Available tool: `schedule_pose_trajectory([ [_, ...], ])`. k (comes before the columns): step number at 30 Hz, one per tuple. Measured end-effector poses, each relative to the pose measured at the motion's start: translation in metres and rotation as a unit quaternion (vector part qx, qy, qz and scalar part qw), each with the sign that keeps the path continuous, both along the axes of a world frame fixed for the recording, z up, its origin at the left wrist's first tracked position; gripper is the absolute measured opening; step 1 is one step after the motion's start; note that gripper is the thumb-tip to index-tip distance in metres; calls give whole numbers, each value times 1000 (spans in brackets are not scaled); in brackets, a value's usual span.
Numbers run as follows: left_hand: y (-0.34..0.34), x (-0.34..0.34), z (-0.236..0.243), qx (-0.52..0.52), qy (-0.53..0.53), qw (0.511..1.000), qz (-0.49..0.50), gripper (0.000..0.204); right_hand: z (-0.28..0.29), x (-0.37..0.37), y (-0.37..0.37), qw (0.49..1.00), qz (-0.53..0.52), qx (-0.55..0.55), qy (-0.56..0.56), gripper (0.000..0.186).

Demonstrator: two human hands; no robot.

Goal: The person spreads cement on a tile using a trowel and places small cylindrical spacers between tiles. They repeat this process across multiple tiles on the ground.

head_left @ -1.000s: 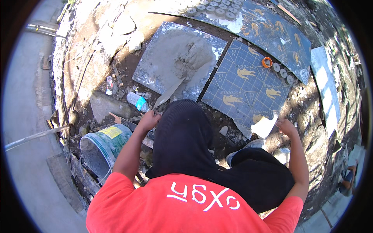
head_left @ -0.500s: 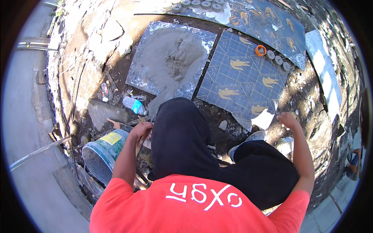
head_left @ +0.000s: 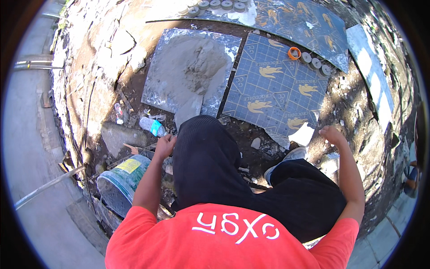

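My left hand [head_left: 166, 144] is curled beside my raised left knee [head_left: 204, 148], near the lower end of a long grey blade or strip [head_left: 187, 114] reaching onto a square board [head_left: 156, 76] heaped with grey powdery mix [head_left: 201, 67]; what the fingers hold is partly hidden. My right hand [head_left: 330, 134] is closed with no object visible in it, out to the right near a white scrap [head_left: 301, 133] at the corner of a dark printed board [head_left: 251, 85]. A crushed plastic bottle [head_left: 148, 124] lies left of the blade.
A green bucket [head_left: 118, 184] lies tipped at left beside a pipe [head_left: 49, 186]. An orange ring [head_left: 294, 53] and grey discs [head_left: 316, 63] sit above the printed board. More boards [head_left: 333, 40] lie behind. Another person [head_left: 410, 181] is at the far right edge.
The boards and blade appear shifted slightly up and left in the view. My left hand dipped, then rose a little beside the knee; my right hand moved slightly up and outward.
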State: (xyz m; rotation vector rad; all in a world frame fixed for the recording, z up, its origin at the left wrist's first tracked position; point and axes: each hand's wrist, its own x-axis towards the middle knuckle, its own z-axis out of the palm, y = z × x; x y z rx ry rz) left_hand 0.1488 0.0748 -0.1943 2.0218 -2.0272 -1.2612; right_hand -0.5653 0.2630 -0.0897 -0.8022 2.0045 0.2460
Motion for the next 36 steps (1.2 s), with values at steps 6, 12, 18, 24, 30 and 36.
schedule_pose_trajectory([
  [6, 7, 0, -17, -37, 48, 998, 24, 49, 3, 5, -9, 997, 66, -30, 7, 39],
  [12, -3, -22, 33, -88, 33, 995, 17, 46, -31, -23, 6, 993, 101, -65, -17, 33],
  [18, -82, -103, 115, -127, -41, 986, -103, 43, -60, -36, -6, 889, 436, -136, 31, 32],
  [24, -166, -232, 151, -122, -16, 961, -248, 47, -9, 1, -37, 993, 98, -58, -24, 45],
  [30, -207, -342, 157, -191, -47, 920, -338, 46, -4, 5, -36, 988, 116, -104, 1, 44],
  [36, -215, -410, 179, -294, -136, 853, -409, 39, -19, -5, -21, 991, 100, -94, 0, 43],
])
